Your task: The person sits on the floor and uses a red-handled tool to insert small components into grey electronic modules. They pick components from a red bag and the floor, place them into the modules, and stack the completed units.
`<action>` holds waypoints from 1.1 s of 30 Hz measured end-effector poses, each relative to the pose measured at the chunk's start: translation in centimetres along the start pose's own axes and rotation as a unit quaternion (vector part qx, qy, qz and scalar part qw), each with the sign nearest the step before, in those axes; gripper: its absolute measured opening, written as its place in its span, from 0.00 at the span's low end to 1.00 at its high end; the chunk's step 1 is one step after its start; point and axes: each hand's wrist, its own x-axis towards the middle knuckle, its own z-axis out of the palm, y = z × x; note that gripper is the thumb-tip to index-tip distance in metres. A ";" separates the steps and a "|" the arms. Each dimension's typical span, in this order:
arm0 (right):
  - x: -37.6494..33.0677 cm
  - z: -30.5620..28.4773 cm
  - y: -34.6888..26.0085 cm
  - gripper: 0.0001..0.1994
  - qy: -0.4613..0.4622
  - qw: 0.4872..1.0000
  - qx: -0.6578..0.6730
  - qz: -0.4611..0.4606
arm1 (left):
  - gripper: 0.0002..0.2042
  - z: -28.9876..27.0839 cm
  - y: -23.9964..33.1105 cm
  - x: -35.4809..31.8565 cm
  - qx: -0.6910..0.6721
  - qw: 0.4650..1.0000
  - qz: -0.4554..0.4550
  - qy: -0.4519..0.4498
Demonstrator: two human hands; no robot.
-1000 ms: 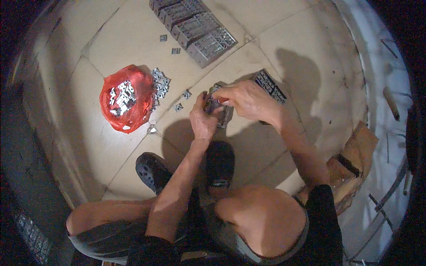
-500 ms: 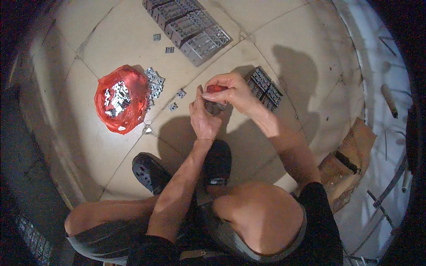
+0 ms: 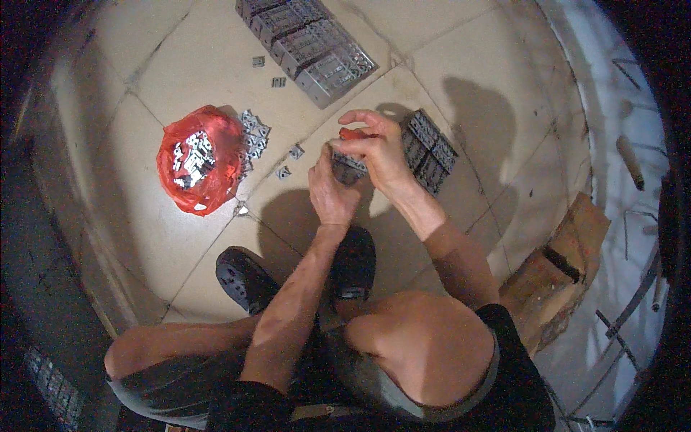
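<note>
I squat on a tiled floor [image 3: 180,79]. My left hand [image 3: 330,189] and my right hand [image 3: 378,151] meet over a small stack of grey metal pieces [image 3: 348,168], both gripping it. A small red thing [image 3: 350,134] shows at my right fingertips. Just right of my hands lies a block of bundled grey metal pieces [image 3: 429,150]. A red plastic bag [image 3: 198,160] holding more metal pieces lies to the left, with loose pieces [image 3: 252,133] spilled beside it.
Long rows of bundled metal pieces [image 3: 309,39] lie at the top. Two single pieces [image 3: 268,70] lie left of them. My dark shoes [image 3: 248,277] are planted below my hands. Wooden blocks [image 3: 558,266] sit at the right, by a pale sheet with thin rods.
My hands have shifted slightly left and away from the block of bundles at the right, and my right fingers have lifted and spread above the stack.
</note>
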 end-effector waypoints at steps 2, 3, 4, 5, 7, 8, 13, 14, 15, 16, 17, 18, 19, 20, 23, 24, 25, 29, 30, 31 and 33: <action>0.5 -0.9 -1.7 0.20 -0.140 0.989 -0.028 0.036 | 0.48 -0.2 0.5 -0.4 0.024 1.000 0.011 0.015; 0.9 -1.6 -2.7 0.20 -0.191 0.978 -0.054 0.063 | 0.47 -0.3 0.7 -0.5 0.038 0.999 0.015 0.015; 1.4 -2.1 -3.7 0.17 -0.256 0.957 -0.114 0.072 | 0.47 -0.5 0.9 -0.6 0.035 0.999 0.018 0.002; 1.7 -2.6 -4.6 0.16 -0.310 0.944 -0.106 0.047 | 0.47 -0.7 1.0 -0.7 0.031 0.999 0.021 -0.014; 2.5 -3.6 -6.4 0.13 -0.385 0.914 -0.126 0.026 | 0.46 -1.0 1.0 -0.5 0.042 0.997 0.069 -0.020; 2.7 -4.2 -7.2 0.10 -0.375 0.920 -0.111 -0.018 | 0.45 -1.3 0.9 -0.4 0.057 0.992 0.113 -0.014; 2.1 -5.8 -7.9 0.11 -0.172 0.970 -0.022 -0.173 | 0.44 -1.4 0.2 0.6 0.233 0.918 0.311 -0.085; 1.2 -6.2 -7.2 0.11 -0.096 0.979 -0.062 -0.168 | 0.43 -1.2 0.2 0.8 0.267 0.899 0.324 -0.123; 0.3 -6.6 -6.4 0.12 -0.029 0.980 -0.099 -0.172 | 0.42 -1.1 0.0 1.0 0.292 0.880 0.345 -0.145; -0.6 -7.2 -5.5 0.12 -0.007 0.983 -0.076 -0.165 | 0.40 -0.7 0.0 0.8 0.331 0.860 0.352 -0.162; -1.5 -7.8 -4.5 0.12 0.008 0.984 -0.050 -0.169 | 0.40 -0.4 -0.1 0.8 0.332 0.858 0.359 -0.159; -2.4 -8.5 -3.4 0.12 0.020 0.984 -0.022 -0.176 | 0.39 -0.1 -0.2 0.8 0.333 0.855 0.366 -0.159; -3.3 -9.2 -2.4 0.12 0.038 0.985 -0.008 -0.167 | 0.39 0.2 -0.3 0.7 0.344 0.850 0.358 -0.176; -4.0 -9.8 -1.4 0.11 0.052 0.985 0.008 -0.164 | 0.38 0.5 -0.4 0.5 0.325 0.851 0.383 -0.156; -5.5 -11.1 0.9 0.11 0.116 0.981 0.023 -0.151 | 0.32 1.2 -0.5 -0.3 0.263 0.864 0.397 -0.163; -6.0 -11.4 1.5 0.11 0.170 0.979 0.011 -0.114 | 0.29 1.1 -0.6 -0.8 0.218 0.878 0.388 -0.176; -6.6 -11.7 1.8 0.11 0.159 0.977 -0.013 -0.141 | 0.25 1.0 -0.6 -1.1 0.171 0.890 0.378 -0.189; -8.4 -12.4 2.8 0.09 0.206 0.966 -0.082 -0.132 | 0.25 -0.7 -1.1 -1.6 0.159 0.844 0.451 -0.243; -8.6 -12.4 3.2 0.09 0.206 0.965 -0.082 -0.143 | 0.25 -1.4 -1.3 -1.5 0.174 0.833 0.470 -0.235; -8.7 -12.3 3.6 0.09 0.225 0.965 -0.078 -0.111 | 0.25 -2.2 -1.5 -1.4 0.188 0.821 0.491 -0.224; -8.7 -11.9 4.7 0.10 0.252 0.962 -0.069 -0.080 | 0.26 -3.9 -2.0 -0.9 0.264 0.826 0.460 -0.191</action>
